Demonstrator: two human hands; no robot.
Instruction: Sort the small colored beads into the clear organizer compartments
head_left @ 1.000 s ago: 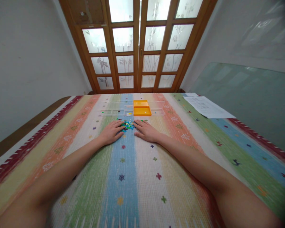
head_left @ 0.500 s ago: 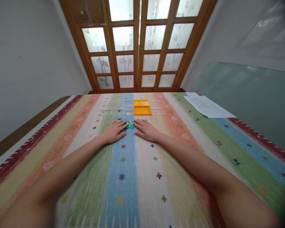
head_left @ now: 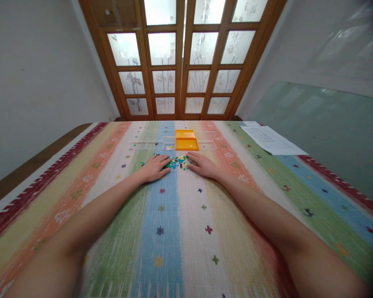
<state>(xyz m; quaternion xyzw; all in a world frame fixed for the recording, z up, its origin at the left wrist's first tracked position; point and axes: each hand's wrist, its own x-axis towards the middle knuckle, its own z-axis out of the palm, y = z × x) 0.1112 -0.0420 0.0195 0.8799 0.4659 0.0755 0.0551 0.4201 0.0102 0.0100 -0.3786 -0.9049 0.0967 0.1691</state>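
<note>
A loose pile of tiny coloured pieces (head_left: 175,162), blue, green, yellow, white and dark, lies on the striped tablecloth. My left hand (head_left: 155,167) rests palm down at the pile's left side, fingers stretched out over some pieces. At the right side, my right hand (head_left: 202,164) lies flat with its fingers apart, the tips touching the pile's edge. Whatever is under the palms is hidden. Just beyond the pile stands an orange two-part tray (head_left: 187,144) with a small pale piece in its near half.
Clear plastic trays (head_left: 145,145) flank the orange one and hold a few small pieces. Printed paper sheets (head_left: 272,140) lie at the far right of the tablecloth (head_left: 192,248). A glass-paned wooden door (head_left: 182,70) stands behind the table.
My right hand has moved to the right, away from the left one. The pile between them now shows more widely spread. My left hand has shifted slightly right.
</note>
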